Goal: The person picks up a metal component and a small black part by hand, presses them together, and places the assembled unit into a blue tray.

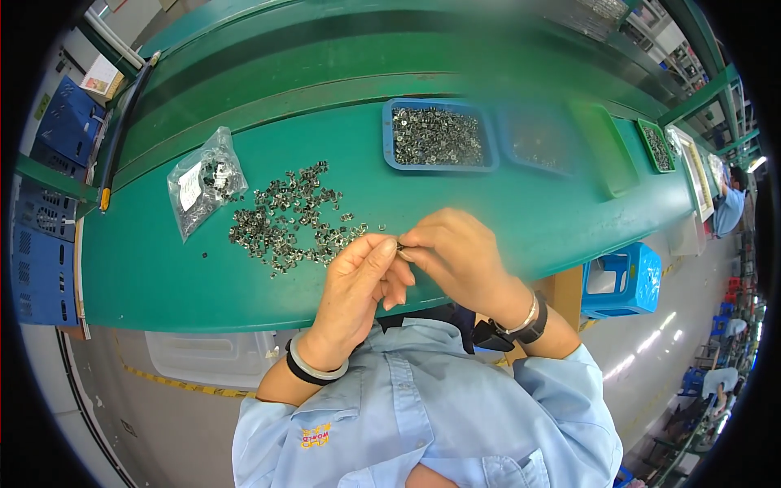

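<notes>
My left hand (362,281) and my right hand (455,252) meet above the near part of the green table (325,297). Between their thumbs and forefingers is a small dark metal part (399,247), mostly covered by the fingertips. Both hands pinch it; the other fingers of the left hand curl loosely beneath. Just beyond the left hand spreads a loose pile of small shiny metal parts (297,215). To its left lies a clear plastic bag (207,180) with similar parts inside and a white label.
A blue tray (390,159) full of small metal parts stands at the back. Right of it are another blue tray (521,159), blurred, a green tray (622,175) and a small green bin (657,146). A blue stool (630,281) stands beyond the near edge, right. Blue panels (45,268) flank the left.
</notes>
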`<state>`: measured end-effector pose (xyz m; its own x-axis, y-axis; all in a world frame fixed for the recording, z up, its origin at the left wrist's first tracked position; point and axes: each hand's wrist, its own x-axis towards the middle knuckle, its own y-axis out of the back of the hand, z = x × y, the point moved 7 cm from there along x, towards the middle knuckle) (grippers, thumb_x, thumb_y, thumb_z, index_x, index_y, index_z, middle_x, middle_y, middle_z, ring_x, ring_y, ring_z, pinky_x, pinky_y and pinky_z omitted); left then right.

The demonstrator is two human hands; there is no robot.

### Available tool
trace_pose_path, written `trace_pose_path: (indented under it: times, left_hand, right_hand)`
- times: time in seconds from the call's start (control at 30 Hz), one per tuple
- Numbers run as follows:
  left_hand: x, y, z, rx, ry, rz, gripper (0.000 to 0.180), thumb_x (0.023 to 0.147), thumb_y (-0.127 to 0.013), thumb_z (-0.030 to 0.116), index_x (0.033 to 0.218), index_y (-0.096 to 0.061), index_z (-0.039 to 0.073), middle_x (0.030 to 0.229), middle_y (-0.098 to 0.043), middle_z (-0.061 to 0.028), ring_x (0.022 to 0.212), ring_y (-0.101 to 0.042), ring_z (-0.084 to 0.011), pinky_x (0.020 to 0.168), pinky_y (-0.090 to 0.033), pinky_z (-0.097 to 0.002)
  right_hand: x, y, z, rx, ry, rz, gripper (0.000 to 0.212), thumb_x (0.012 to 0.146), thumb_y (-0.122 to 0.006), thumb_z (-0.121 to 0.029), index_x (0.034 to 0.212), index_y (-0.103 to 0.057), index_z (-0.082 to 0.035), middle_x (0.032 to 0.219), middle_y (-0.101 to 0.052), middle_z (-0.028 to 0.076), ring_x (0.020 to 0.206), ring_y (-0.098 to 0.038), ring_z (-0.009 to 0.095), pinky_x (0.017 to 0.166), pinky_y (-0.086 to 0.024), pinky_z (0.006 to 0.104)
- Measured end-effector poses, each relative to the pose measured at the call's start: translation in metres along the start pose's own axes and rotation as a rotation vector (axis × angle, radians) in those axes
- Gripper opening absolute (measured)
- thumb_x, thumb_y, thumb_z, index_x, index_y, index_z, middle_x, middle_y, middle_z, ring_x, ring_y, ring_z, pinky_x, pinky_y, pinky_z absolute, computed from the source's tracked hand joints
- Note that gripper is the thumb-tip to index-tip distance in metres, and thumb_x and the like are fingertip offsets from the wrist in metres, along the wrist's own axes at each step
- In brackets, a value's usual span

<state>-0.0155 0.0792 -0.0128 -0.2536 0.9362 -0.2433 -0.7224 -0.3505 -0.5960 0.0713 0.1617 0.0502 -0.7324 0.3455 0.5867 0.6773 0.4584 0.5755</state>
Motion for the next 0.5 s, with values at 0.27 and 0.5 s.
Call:
trace_pose_path:
  times: [0.27,0.5]
  left_hand:
    - [-0.0018,0.0003,0.0,-0.075,-0.022,0.004,0.019,0.096,-0.049,0.023,0.094,-0.052,0.004,0.073,-0.06,-0.0058,0.054,-0.053,-0.0099,0.045,-0.038,-0.0209]
    - [-0.0037,0.0027,-0.0025,-0.146,-0.016,-0.004,0.012,0.096,-0.049,0.019,0.094,-0.05,0.006,0.071,-0.059,-0.0061,0.052,-0.052,-0.0116,0.044,-0.037,-0.0225]
  right_hand:
    - [-0.0013,0.0008,-0.0047,-0.023,0.041,0.014,0.023,0.069,-0.073,-0.005,0.089,-0.062,-0.007,0.083,-0.062,0.006,0.073,-0.059,0.023,0.06,-0.047,0.0326]
    - [-0.0046,-0.0019,-0.0095,-0.024,0.01,0.046,0.023,0.068,-0.073,-0.002,0.088,-0.062,-0.006,0.085,-0.061,0.006,0.075,-0.06,0.023,0.061,-0.048,0.0319]
